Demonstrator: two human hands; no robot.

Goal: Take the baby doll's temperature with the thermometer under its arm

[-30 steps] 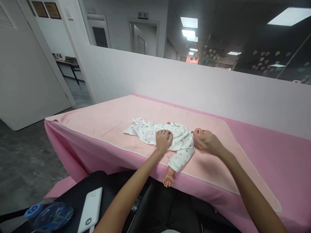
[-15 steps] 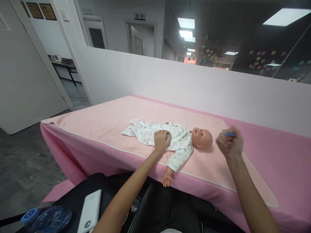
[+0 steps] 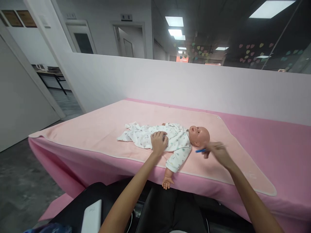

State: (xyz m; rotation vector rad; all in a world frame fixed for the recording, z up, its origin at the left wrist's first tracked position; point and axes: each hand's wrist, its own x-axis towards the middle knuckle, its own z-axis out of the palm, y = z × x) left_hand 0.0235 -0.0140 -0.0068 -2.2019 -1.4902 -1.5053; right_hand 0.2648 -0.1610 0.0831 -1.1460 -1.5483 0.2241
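A baby doll (image 3: 178, 139) in a white printed onesie lies on its back, its bald head (image 3: 199, 136) to the right and one arm reaching over the table's front edge. My left hand (image 3: 159, 142) rests on the doll's belly with curled fingers; a small dark thing shows between thumb and fingers, too hidden to name. Close beside the doll's head, my right hand (image 3: 216, 151) is closed round a thin stick with a blue end (image 3: 200, 150). The blue end points left, past the near side of the head. Motion blurs this hand, and the stick's exact kind cannot be told.
A peach pad (image 3: 97, 126) lies over the pink tablecloth (image 3: 274, 145). Behind the table stands a white half wall (image 3: 170, 84) with glass above. At lower left, a white power bank or phone (image 3: 91, 216) and part of a blue bottle (image 3: 52, 228) lie on a black seat.
My right hand has moved left and down towards the doll's head, turning the stick so its blue end points left. My left hand stays on the doll. The camera view has shifted slightly.
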